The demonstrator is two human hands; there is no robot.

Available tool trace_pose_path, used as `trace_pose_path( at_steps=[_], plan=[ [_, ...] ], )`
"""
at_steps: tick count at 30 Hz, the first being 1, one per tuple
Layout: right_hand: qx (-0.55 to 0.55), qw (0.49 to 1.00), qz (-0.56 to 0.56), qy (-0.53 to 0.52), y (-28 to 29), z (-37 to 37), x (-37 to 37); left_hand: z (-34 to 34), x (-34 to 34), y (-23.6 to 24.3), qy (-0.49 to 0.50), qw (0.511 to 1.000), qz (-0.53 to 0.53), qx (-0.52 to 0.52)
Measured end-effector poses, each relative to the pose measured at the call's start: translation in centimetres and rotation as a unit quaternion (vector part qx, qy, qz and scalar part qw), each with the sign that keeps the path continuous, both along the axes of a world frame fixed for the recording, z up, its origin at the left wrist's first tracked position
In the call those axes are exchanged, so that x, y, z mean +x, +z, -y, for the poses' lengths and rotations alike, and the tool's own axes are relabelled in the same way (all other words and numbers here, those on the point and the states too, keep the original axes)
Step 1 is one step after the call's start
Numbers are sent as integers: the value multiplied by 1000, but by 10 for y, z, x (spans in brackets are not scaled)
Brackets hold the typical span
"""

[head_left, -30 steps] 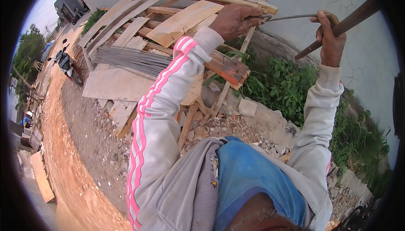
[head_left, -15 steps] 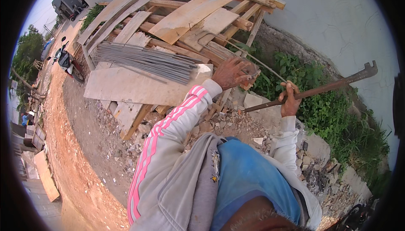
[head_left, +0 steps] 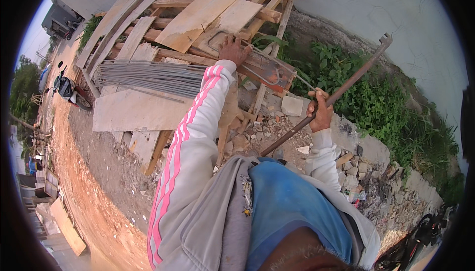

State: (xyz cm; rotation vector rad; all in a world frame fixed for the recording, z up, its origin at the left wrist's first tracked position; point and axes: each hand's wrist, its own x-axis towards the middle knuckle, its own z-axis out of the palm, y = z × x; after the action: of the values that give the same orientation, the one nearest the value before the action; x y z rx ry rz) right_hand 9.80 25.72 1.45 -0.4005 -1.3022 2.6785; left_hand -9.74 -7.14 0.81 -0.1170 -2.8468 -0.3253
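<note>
My left hand [head_left: 233, 51] reaches over the wooden bench, fingers closed around a thin bent steel rod [head_left: 215, 34]. The rod has a rounded bend left of that hand and runs right toward my other hand. A hooked length [head_left: 271, 82] lies over the reddish-brown end [head_left: 284, 79] of the bench plank; whether it is the same rod is hard to see. My right hand [head_left: 321, 110] is wrapped round a long rusty bending bar [head_left: 354, 75], which slants up to a notched head at the far right. The rod's right end reaches this hand; whether the fingers grip it too is unclear.
A bundle of straight grey rods [head_left: 148, 77] lies on boards at the left. Loose plywood sheets [head_left: 203, 16] cover the timber frame. Rubble [head_left: 247, 145] and a pale block [head_left: 293, 105] lie below. Green plants [head_left: 366, 88] grow along the wall; a motorbike [head_left: 69, 88] stands left.
My left hand has moved left and away from the plank's end, along the rod. The bar in my right hand has tilted more steeply. The whole view has shifted slightly.
</note>
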Motion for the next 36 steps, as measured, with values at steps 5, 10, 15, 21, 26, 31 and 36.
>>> trace_pose_path(
  at_steps=[5, 10, 15, 21, 26, 31, 36],
  plan=[
    [34, 999, 7, 2, -9, 6, 17, 5, 0, 5, 5, 998, 50, -26],
    [31, 999, 12, 16, -12, 4, 16, 7, 3, 2, 18, 999, 43, -14],
    [-18, 1000, 20, 8, -14, 5, 14, 3, 3, 4, 19, 998, 60, 0],
    [-41, 999, 32, -12, -10, 13, 13, 18, 2, -5, 14, 999, 39, 28],
    [-51, 998, 25, -40, -12, 16, 15, 5, 6, 11, 18, 997, 72, 7],
    [-29, 997, 34, -56, -39, 16, 3, 6, 30, 26, 31, 991, 130, -26],
    [-54, 995, 42, -66, -29, 23, 5, 11, 23, 12, 35, 993, 109, -38]
  ],
)
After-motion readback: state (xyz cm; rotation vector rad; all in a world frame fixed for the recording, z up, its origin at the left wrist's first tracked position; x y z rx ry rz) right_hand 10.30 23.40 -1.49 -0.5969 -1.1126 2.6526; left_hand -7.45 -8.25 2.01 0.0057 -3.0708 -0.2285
